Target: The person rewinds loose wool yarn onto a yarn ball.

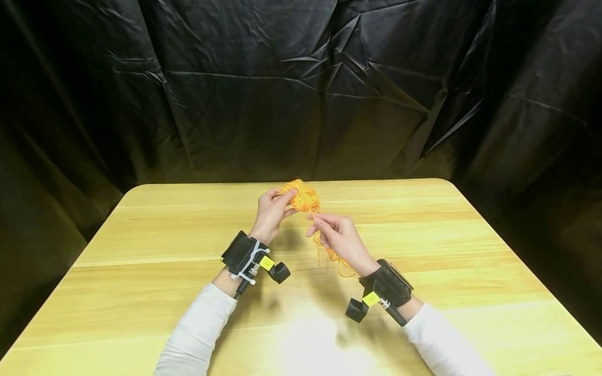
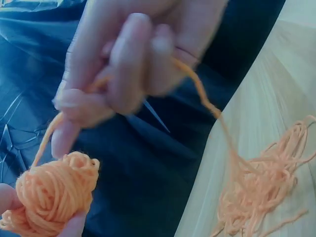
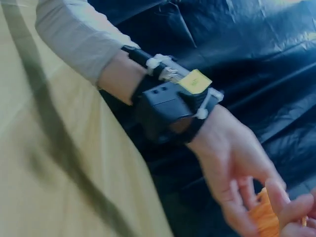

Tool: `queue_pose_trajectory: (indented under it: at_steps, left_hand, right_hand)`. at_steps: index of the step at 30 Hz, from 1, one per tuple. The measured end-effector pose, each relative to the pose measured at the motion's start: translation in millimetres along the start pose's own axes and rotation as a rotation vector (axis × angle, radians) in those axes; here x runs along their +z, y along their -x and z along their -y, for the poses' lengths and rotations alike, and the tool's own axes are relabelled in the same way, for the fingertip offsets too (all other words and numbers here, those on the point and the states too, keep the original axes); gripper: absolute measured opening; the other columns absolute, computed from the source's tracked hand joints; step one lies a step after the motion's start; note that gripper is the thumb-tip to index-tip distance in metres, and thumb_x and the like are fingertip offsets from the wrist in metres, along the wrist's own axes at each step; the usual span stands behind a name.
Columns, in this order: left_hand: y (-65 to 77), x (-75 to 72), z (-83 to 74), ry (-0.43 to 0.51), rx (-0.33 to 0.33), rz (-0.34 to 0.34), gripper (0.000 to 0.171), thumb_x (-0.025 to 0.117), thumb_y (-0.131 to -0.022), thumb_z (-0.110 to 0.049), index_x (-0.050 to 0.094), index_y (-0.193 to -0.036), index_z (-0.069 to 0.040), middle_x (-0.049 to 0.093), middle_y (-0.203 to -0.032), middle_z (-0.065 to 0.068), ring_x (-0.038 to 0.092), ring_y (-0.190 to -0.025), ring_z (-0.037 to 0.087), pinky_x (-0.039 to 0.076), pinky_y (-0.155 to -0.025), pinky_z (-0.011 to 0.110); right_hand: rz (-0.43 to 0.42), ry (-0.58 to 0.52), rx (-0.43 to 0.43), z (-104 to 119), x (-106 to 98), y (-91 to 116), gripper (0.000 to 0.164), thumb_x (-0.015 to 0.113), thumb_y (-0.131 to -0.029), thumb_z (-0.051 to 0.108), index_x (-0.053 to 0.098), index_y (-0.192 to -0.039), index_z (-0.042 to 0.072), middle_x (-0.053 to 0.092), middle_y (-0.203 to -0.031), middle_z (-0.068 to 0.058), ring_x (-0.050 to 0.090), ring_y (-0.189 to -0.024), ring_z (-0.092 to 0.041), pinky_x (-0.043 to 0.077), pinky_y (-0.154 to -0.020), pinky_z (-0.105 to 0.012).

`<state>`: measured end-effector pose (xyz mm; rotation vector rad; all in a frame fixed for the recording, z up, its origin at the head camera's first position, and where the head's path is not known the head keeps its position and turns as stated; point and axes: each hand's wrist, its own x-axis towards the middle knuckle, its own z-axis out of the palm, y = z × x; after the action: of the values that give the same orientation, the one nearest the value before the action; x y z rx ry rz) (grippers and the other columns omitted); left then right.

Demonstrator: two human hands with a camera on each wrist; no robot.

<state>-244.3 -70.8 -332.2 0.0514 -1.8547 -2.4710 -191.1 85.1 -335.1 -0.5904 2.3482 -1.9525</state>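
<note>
An orange ball of yarn (image 1: 304, 196) is held above the table by my left hand (image 1: 271, 213), thumb on one side and fingers on the other. In the left wrist view the wound ball (image 2: 58, 195) shows at the lower left. Just right of it, my right hand (image 1: 339, 237) pinches the strand that leads from the ball. That strand (image 2: 200, 91) passes through the curled right fingers and drops to a loose heap of yarn (image 2: 261, 185) on the table. The right wrist view shows the ball (image 3: 265, 217) partly hidden behind fingers.
The wooden table (image 1: 141, 261) has rounded far corners. Behind it hangs a black, creased curtain (image 1: 244, 115). Each wrist wears a black strap with a small camera, such as the left one (image 1: 281, 272) and the right one (image 1: 356, 310).
</note>
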Motion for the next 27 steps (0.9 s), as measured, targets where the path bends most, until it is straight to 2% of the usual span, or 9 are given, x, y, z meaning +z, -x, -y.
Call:
queue_pose_trajectory:
  at_steps: [3,8,11,14,16,19,22,27]
  left_hand:
    - [-0.3,-0.4,-2.4,0.040,-0.029,0.024,0.023,0.057,-0.086,-0.011,0.049,-0.104,0.002,0.056,-0.091,0.009,0.059,-0.078,0.012,0.052,-0.075,0.031]
    - [1.5,-1.8,-4.4,0.087,-0.087,0.110,0.021,0.053,-0.089,-0.013,0.051,-0.101,0.003,0.057,-0.088,0.005,0.060,-0.077,0.012,0.051,-0.075,0.030]
    - [2.7,-3.0,-4.2,0.063,-0.112,0.162,0.024,0.052,-0.090,-0.014,0.052,-0.104,0.005,0.059,-0.085,0.004,0.061,-0.076,0.011,0.051,-0.075,0.032]
    - [3.7,-5.2,-3.3,-0.004,-0.137,0.219,0.031,0.052,-0.090,-0.017,0.051,-0.109,0.007,0.060,-0.086,0.004,0.062,-0.077,0.013,0.051,-0.077,0.036]
    - [4.1,-6.6,-2.5,-0.051,-0.152,0.257,0.035,0.052,-0.090,-0.018,0.051,-0.112,0.009,0.060,-0.087,0.004,0.062,-0.078,0.014,0.050,-0.079,0.039]
    - [3.7,-8.0,-0.8,-0.101,-0.180,0.308,0.037,0.053,-0.090,-0.019,0.051,-0.114,0.009,0.059,-0.089,0.005,0.061,-0.080,0.016,0.049,-0.080,0.041]
    - [3.3,-8.4,-0.1,-0.133,-0.213,0.354,0.037,0.052,-0.090,-0.018,0.051,-0.115,0.010,0.060,-0.090,0.006,0.061,-0.079,0.017,0.050,-0.079,0.039]
    - [3.8,-9.1,0.2,-0.198,-0.257,0.416,0.037,0.052,-0.089,-0.016,0.051,-0.115,0.010,0.060,-0.091,0.007,0.061,-0.079,0.017,0.050,-0.077,0.040]
  right_hand:
    - [0.076,-0.024,0.050,-10.1,2.2,-0.2,0.028,0.048,-0.092,0.016,0.060,-0.107,-0.004,0.061,-0.077,-0.012,0.037,-0.046,-0.005,0.026,-0.041,-0.016]
    - [0.188,-0.100,0.175,-31.4,-1.6,-6.6,0.030,0.049,-0.091,0.017,0.059,-0.110,-0.005,0.057,-0.076,-0.004,0.037,-0.050,-0.005,0.027,-0.044,-0.017]
    - [0.234,-0.190,0.252,-42.8,-8.0,-14.0,0.027,0.049,-0.091,0.018,0.060,-0.102,-0.004,0.052,-0.070,0.001,0.039,-0.052,-0.003,0.029,-0.046,-0.016]
    - [0.263,-0.319,0.315,-49.7,-15.8,-21.7,0.021,0.045,-0.093,0.016,0.059,-0.089,0.002,0.048,-0.067,0.004,0.040,-0.053,-0.002,0.030,-0.047,-0.013]
    - [0.272,-0.411,0.342,-51.2,-20.7,-26.4,0.021,0.040,-0.094,0.012,0.057,-0.083,0.007,0.048,-0.067,0.004,0.040,-0.053,-0.002,0.031,-0.047,-0.012]
    - [0.269,-0.518,0.370,-50.2,-26.2,-32.2,0.028,0.034,-0.094,0.005,0.058,-0.080,0.008,0.052,-0.066,0.003,0.043,-0.053,-0.002,0.035,-0.048,-0.012]
    - [0.259,-0.563,0.399,-47.9,-29.7,-37.8,0.032,0.033,-0.095,0.003,0.060,-0.078,0.008,0.055,-0.063,0.003,0.046,-0.051,-0.002,0.035,-0.048,-0.011]
    - [0.213,-0.564,0.429,-44.5,-35.8,-45.8,0.031,0.034,-0.093,0.002,0.059,-0.077,0.007,0.056,-0.062,0.002,0.045,-0.051,-0.003,0.034,-0.047,-0.011]
